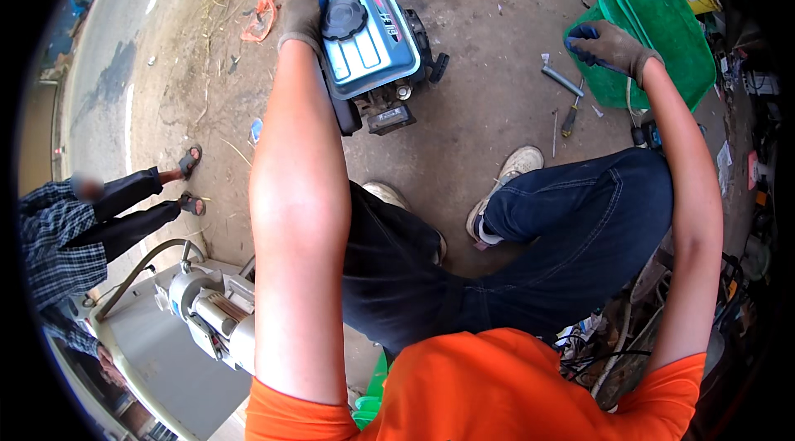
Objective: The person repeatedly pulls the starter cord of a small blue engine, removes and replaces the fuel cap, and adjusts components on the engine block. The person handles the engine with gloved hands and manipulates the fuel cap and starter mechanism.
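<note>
A small portable generator [390,43] with a light blue fuel tank and a round black cap [344,19] stands on the ground ahead of me. My left hand [303,14], in a grey and blue work glove, grips the tank's left side beside the cap; its fingertips are partly hidden. At the right, my gloved right hand [611,49] is over the near-left part of a green plastic tub [681,35]. Its fingers are curled together, and I cannot make out whether anything is in them. A black pull handle [439,68] sticks out at the generator's right.
A screwdriver [570,120] and a grey metal tube [563,81] lie on the ground between generator and tub. An orange plastic bag [263,14] lies left of the generator. A grey machine [217,308] stands at my left, near another person [74,217]. Cables and scrap line the right.
</note>
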Demonstrator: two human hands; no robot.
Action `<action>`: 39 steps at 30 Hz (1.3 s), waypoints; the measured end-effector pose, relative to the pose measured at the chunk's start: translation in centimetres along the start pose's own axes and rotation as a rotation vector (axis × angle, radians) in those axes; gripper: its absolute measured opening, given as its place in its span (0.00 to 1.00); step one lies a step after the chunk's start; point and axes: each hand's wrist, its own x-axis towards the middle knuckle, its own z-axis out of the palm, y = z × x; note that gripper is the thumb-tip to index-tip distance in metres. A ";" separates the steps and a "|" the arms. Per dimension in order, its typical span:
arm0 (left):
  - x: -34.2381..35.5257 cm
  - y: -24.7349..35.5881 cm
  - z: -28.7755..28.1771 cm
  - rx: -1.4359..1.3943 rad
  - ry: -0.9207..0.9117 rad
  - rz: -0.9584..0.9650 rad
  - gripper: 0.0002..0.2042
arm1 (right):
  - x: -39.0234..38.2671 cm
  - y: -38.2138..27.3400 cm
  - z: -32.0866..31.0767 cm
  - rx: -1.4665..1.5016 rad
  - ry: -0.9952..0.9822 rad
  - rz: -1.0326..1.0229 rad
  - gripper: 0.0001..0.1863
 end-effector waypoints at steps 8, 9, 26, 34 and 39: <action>0.0 0.1 0.2 -0.032 0.038 -0.083 0.23 | -0.2 -0.1 -0.3 -0.017 -0.010 -0.003 0.20; 0.5 -0.3 -0.1 -0.062 0.035 -0.087 0.22 | -0.1 -0.1 -0.2 -0.012 -0.015 -0.003 0.19; -1.9 2.2 -0.2 0.001 0.017 -0.075 0.26 | 0.3 0.1 0.0 -0.002 -0.033 -0.003 0.20; -0.8 1.2 0.1 -0.089 -0.013 -0.127 0.23 | -0.4 -1.7 0.5 -0.085 -0.075 -0.023 0.20; 0.6 -0.5 0.3 -0.186 -0.044 -0.095 0.22 | -0.6 -3.1 2.3 -0.283 -0.013 -0.168 0.25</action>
